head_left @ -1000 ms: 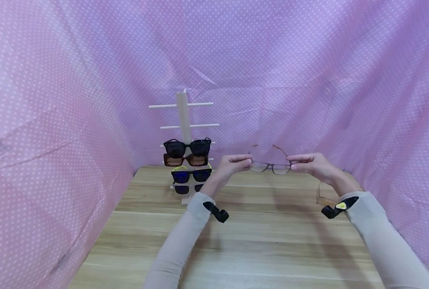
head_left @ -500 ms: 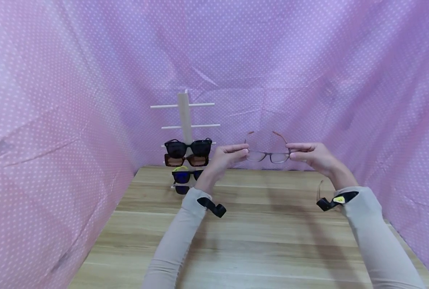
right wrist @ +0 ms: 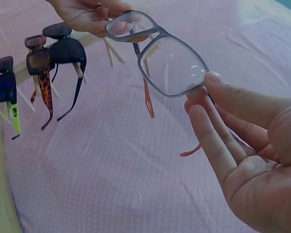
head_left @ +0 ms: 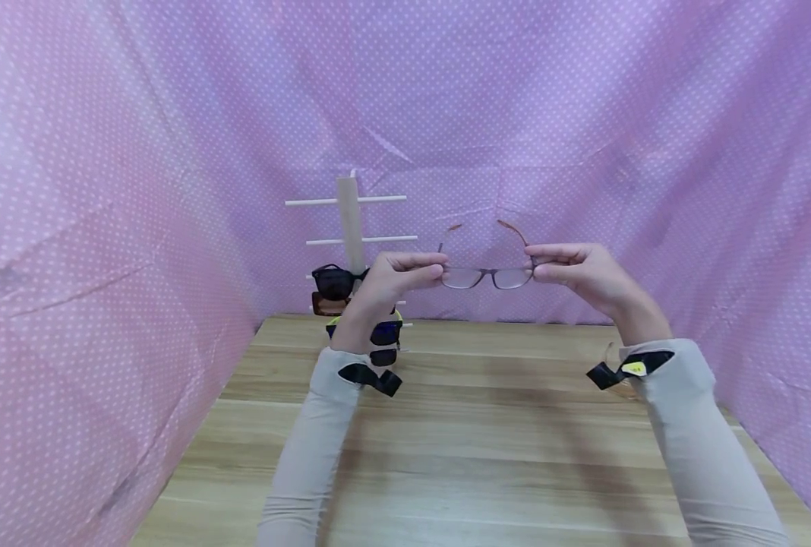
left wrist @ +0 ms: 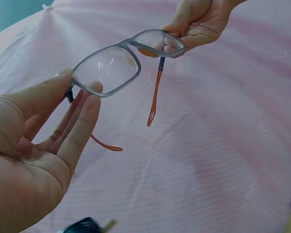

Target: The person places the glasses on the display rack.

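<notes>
A pair of clear-lensed eyeglasses (head_left: 487, 276) with a grey frame and orange-brown temple tips is held up level above the table, temples unfolded and pointing away from me. My left hand (head_left: 400, 282) pinches its left end between thumb and fingers. At the other end, my right hand (head_left: 586, 275) pinches the hinge corner the same way. Just left of the eyeglasses stands a wooden display rack (head_left: 351, 220) with white crossbars. Black sunglasses (head_left: 333, 282) hang on it above a tortoiseshell pair (head_left: 326, 304), partly hidden behind my left hand and wrist.
Lower on the rack hang blue-lensed sunglasses (head_left: 386, 332) and another dark pair (head_left: 383, 357). Two upper crossbars (head_left: 388, 239) carry no glasses. Another pair of glasses (head_left: 623, 390) lies on the wooden table (head_left: 474, 456), mostly hidden by my right wrist. Pink dotted cloth (head_left: 515, 99) surrounds the table.
Both hands have risen and shifted left with the eyeglasses, bringing them closer to the rack. My left hand now covers part of the hanging sunglasses.
</notes>
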The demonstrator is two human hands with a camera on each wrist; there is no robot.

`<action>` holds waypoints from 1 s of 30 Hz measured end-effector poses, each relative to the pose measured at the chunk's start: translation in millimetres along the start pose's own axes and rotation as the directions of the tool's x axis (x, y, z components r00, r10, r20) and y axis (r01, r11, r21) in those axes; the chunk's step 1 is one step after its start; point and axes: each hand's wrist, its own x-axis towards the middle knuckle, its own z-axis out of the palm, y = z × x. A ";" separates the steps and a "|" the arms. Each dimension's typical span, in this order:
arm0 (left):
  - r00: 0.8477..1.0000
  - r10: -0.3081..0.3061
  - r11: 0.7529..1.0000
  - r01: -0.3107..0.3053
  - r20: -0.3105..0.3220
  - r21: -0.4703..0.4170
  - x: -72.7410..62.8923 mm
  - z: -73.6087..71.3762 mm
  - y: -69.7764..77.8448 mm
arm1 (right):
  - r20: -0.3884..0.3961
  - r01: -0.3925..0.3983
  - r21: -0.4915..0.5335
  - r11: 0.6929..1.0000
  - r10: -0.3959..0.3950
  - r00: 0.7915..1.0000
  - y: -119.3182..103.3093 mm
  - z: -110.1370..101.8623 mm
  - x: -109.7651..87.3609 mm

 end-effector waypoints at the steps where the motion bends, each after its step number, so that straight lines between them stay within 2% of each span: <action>1: 1.000 0.018 1.000 -0.018 0.006 0.023 -1.6 -3.2 4.7 | -0.003 0.002 -0.007 1.000 -0.002 1.000 -3.0 3.5 1.3; 4: 0.998 0.052 0.994 -0.053 0.017 0.096 -6.3 -14.5 16.8 | -0.023 0.002 -0.033 0.999 -0.003 1.000 -12.3 15.0 4.9; 7: 0.998 0.060 0.986 -0.062 0.016 0.156 -12.0 -25.4 27.5 | -0.028 0.016 -0.040 0.999 -0.017 0.999 -20.7 26.2 8.5; 11: 0.998 0.062 0.980 -0.061 0.002 0.191 -22.3 -38.1 39.6 | -0.003 0.056 -0.020 0.998 -0.056 0.998 -28.0 40.7 12.5; 14: 0.996 0.090 0.974 -0.090 0.007 0.207 -31.3 -47.7 47.7 | 0.027 0.076 -0.017 0.997 -0.075 0.997 -31.0 52.1 14.8; 21: 0.984 0.176 0.964 -0.172 0.001 0.203 -51.3 -67.6 68.0 | 0.084 0.086 -0.036 0.996 -0.083 0.993 -37.9 81.1 21.5; 30: 0.976 0.214 0.963 -0.205 -0.033 0.176 -75.6 -89.5 81.6 | 0.128 0.090 -0.060 0.994 -0.082 0.988 -44.0 111.5 31.3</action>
